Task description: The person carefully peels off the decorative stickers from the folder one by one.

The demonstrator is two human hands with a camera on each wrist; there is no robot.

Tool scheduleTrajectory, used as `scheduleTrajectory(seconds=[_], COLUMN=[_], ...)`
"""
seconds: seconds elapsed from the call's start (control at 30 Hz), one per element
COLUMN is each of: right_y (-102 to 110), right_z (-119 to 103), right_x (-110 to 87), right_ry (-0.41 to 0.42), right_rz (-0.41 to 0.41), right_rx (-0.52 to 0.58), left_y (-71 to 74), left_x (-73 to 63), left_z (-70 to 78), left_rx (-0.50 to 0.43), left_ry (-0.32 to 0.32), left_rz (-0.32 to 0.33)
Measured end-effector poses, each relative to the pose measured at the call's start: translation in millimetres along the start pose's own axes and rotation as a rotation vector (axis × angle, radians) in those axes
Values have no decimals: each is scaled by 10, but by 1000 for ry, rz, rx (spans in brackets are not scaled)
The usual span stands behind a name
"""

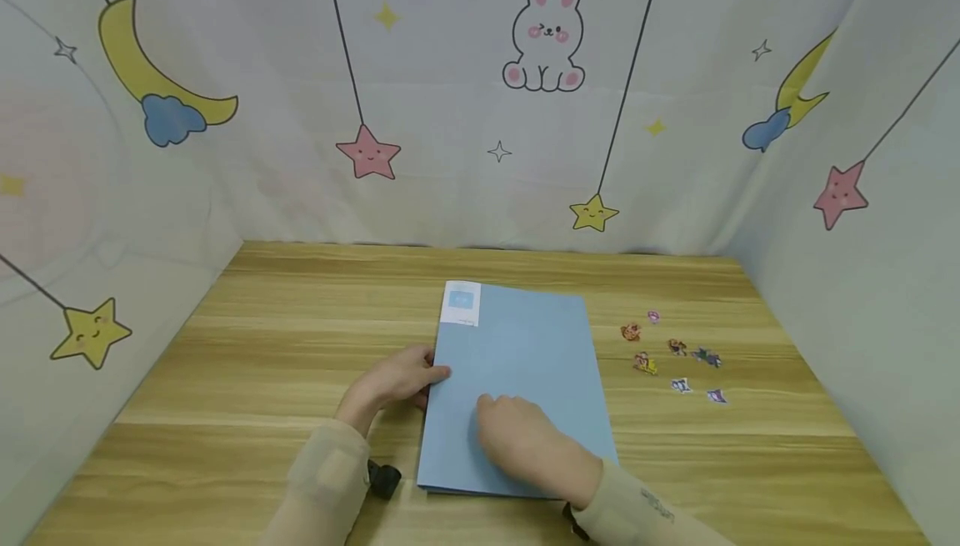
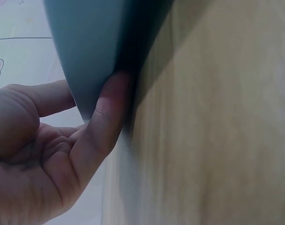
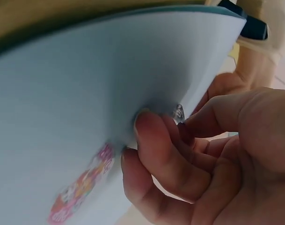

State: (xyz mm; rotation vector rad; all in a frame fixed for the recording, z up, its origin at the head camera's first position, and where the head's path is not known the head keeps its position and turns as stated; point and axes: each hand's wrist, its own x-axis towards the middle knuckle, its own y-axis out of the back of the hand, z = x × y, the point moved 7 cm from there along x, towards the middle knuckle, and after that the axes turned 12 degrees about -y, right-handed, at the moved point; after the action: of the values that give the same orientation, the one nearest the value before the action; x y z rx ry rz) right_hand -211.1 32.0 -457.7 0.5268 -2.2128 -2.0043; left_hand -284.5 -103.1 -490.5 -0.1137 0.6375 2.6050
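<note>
A pale blue folder with a white label at its top left corner lies on the wooden table. At its left edge my left hand grips it, thumb on the cover and fingers underneath, as the left wrist view shows too. My right hand is over the lower middle of the cover with curled fingers. Between its thumb and forefinger the right wrist view shows a small dark and silvery sticker, close over the cover. A longer pink and orange sticker lies on the cover beside the fingertips, hidden in the head view.
Several small cut-out stickers are scattered on the table to the right of the folder. White curtains with printed stars, moons and a rabbit close off the back and both sides. A dark wrist camera sits beside the left wrist.
</note>
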Motion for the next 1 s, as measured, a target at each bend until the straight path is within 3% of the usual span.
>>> scheduleTrajectory(seconds=[0.2, 0.33, 0.67, 0.87, 1.0], right_y=[50, 96, 310, 396, 402], right_z=[131, 208, 468, 873, 1171], right_x=[-16, -40, -119, -184, -219], right_ry=[1, 20, 21, -72, -98], right_rz=[-40, -24, 120, 231, 276], right_rx=[88, 136, 199, 179, 109], left_y=[-11, -12, -4, -2, 0], left_x=[-2, 6, 4, 13, 6], left_z=[8, 6, -12, 0, -7], left_rx=[-39, -36, -31, -57, -41], left_ry=[5, 6, 8, 4, 0], left_rz=[3, 5, 0, -5, -4])
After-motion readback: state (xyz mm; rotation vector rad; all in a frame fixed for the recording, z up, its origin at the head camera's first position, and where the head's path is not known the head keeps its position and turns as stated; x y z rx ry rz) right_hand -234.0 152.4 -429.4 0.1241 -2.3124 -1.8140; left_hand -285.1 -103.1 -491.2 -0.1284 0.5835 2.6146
